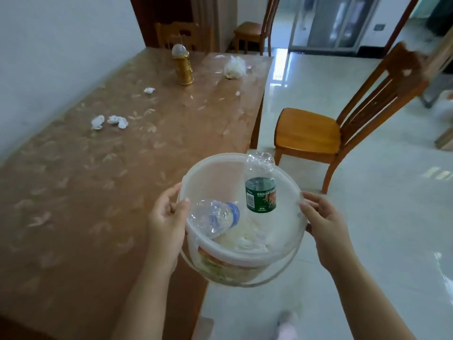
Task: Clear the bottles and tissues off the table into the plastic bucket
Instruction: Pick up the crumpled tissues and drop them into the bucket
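Head view: plastic bucket (pixel 215 173) is held up off the table (pixel 73 192), just past its near right edge, partly over the floor. Left grip (pixel 166 217) is closed on the bucket's left rim, thumb over the lip. Right grip (pixel 323 224) is curled onto the right rim. Both carry it.

Inside the bucket:
- a clear bottle (pixel 213 217) with a blue label, lying against the left wall
- a green-label bottle (pixel 260 190), leaning on the far wall with its end poking above the rim
- some white tissue (pixel 245 239) at the bottom

No bottles show on the table. Not yet cleared:
- two crumpled tissues (pixel 98 122) and (pixel 118 121), just beside each other mid-table near the wall
- a third small tissue (pixel 149 90) further along
- a crumpled clear plastic bag (pixel 234 67) at the far end near a gold lantern (pixel 183 67); can't tell if it counts as rubbish

Step, as I judge it: the bottles part looks done, and the bucket is being carried toward the leftover tissues.

Next move needs the bucket brought close to the tissue pair or set down on the table. One grip then has to come off the rim to pinch the tissues, so the other must hold the load alone.
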Motion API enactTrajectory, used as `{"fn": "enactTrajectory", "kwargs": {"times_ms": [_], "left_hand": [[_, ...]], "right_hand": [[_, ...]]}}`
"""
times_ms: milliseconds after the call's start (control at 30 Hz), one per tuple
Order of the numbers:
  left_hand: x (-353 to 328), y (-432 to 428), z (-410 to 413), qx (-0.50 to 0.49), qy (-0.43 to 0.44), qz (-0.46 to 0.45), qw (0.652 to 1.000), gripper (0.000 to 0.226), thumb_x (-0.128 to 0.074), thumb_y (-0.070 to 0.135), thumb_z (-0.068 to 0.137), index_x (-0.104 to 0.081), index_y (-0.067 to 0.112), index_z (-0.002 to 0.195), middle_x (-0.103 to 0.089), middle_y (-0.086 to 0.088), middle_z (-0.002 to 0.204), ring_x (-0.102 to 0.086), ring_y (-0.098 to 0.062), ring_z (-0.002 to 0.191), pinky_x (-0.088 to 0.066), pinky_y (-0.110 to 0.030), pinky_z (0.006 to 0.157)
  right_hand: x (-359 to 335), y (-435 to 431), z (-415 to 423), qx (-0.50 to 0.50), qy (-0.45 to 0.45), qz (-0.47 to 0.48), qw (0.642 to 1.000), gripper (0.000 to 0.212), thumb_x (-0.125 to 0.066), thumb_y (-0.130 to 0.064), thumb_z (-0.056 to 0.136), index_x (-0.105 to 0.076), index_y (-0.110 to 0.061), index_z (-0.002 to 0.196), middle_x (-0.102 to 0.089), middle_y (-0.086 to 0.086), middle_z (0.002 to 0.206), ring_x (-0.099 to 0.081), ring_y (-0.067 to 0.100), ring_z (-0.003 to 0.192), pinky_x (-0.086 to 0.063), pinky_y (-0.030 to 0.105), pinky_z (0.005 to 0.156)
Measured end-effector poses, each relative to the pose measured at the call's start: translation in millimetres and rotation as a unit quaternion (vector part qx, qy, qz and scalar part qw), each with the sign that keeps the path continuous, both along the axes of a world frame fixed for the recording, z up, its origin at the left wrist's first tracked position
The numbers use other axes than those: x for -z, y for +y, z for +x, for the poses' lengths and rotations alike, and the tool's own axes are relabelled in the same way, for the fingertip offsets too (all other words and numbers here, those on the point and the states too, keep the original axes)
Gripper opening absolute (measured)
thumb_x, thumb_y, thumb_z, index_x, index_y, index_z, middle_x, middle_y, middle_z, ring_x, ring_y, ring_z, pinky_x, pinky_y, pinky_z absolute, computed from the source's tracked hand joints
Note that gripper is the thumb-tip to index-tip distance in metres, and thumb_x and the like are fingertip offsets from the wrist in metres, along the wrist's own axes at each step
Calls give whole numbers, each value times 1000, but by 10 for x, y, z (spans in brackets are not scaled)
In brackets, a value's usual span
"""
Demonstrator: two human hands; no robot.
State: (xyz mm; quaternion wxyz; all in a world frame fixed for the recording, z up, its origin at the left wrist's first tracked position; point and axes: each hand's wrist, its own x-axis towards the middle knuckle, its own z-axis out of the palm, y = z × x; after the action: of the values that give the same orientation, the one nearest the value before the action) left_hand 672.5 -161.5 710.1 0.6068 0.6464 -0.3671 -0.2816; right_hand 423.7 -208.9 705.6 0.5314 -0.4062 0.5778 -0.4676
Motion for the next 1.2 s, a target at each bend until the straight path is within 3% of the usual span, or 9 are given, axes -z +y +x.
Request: {"fn": "enactTrajectory", "kwargs": {"times_ms": [100,267,400,533,733,900,1067,1200], "left_hand": [[-68,-182,-364,-48,31,-11,998,34,-57,3,88,-63,36,96,-58,9,70,-56,9,56,-45,-9,54],[-198,-476,-795,-60,48,-17,997,33,-57,3,88,-63,33,98,-64,12,66,-57,2,57,-49,-16,54],[-294,-680,-944,-71,41,-18,996,33,-57,3,88,-62,34,99,-64,0,71,-58,-7,57,-49,-26,55],[-350,-865,-948,-79,29,-21,996,34,-57,4,88,-61,36,99,-63,-3,72,-57,-2,53,-48,-19,49],[-288,-1350,-735,-130,55,-34,989,33,-55,-1,88,-62,27,101,-66,14,58,-57,1,51,-47,-14,48],[-217,-1976,-400,-149,57,-46,986,30,-55,-2,87,-61,18,109,-65,19,61,-56,5,52,-46,-12,50],[-251,-2579,50,-189,60,-47,979,36,-56,1,87,-62,35,98,-62,1,70,-56,-3,56,-48,-17,54],[-277,-2874,410,-214,75,-46,973,35,-55,4,88,-61,36,99,-64,8,64,-53,-1,50,-45,-15,47]], "right_hand": [[-79,-346,-320,-49,17,-2,999,14,-56,-20,87,-60,-23,100,-65,4,99,-63,21,92,-54,35,75],[-250,-917,-723,-81,28,-16,996,12,-57,-21,87,-60,-27,97,-63,1,99,-61,19,92,-52,28,69],[-301,-1238,-838,-94,27,-37,995,14,-58,-24,86,-62,-26,100,-64,-2,98,-61,17,91,-51,25,66],[-288,-1524,-790,-106,17,-37,994,12,-58,-24,85,-62,-29,96,-64,-4,95,-62,16,88,-49,21,62],[-201,-2099,-521,-140,15,-30,990,14,-58,-24,85,-63,-32,95,-66,-9,89,-65,11,80,-50,15,54],[-195,-2809,-112,-159,24,-48,986,13,-58,-25,85,-62,-36,92,-66,-10,90,-65,9,79,-49,13,50],[-346,-3540,453,-189,27,-71,979,14,-58,-28,85,-61,-42,87,-66,-11,92,-64,8,84,-50,15,57],[-378,-3958,871,-225,18,-81,971,14,-58,-29,85,-62,-40,91,-67,-10,91,-65,7,83,-51,17,58]]}}
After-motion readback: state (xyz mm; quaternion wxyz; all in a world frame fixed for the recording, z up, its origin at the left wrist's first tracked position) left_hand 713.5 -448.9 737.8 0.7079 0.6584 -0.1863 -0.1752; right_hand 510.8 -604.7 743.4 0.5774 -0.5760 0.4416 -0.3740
